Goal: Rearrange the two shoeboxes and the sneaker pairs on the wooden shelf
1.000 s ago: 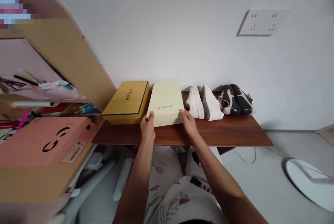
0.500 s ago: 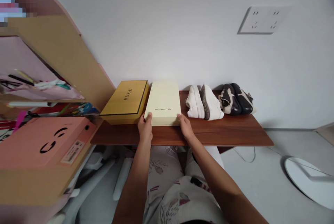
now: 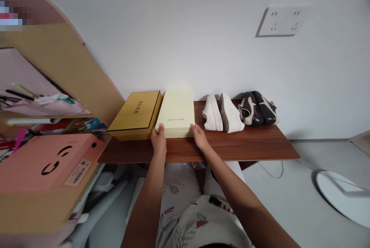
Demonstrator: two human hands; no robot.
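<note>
A person's left hand (image 3: 158, 140) and right hand (image 3: 200, 138) sit spread apart, fingertips on the near corners of a cream box (image 3: 175, 112); any pinch is hard to tell. The box lies on a wooden shelf (image 3: 245, 147), a gold box (image 3: 134, 116) to its left.

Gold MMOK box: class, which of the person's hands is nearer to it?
Left. The left hand is right beside the gold MMOK box; the right hand is farther off, across the cream box.
</note>
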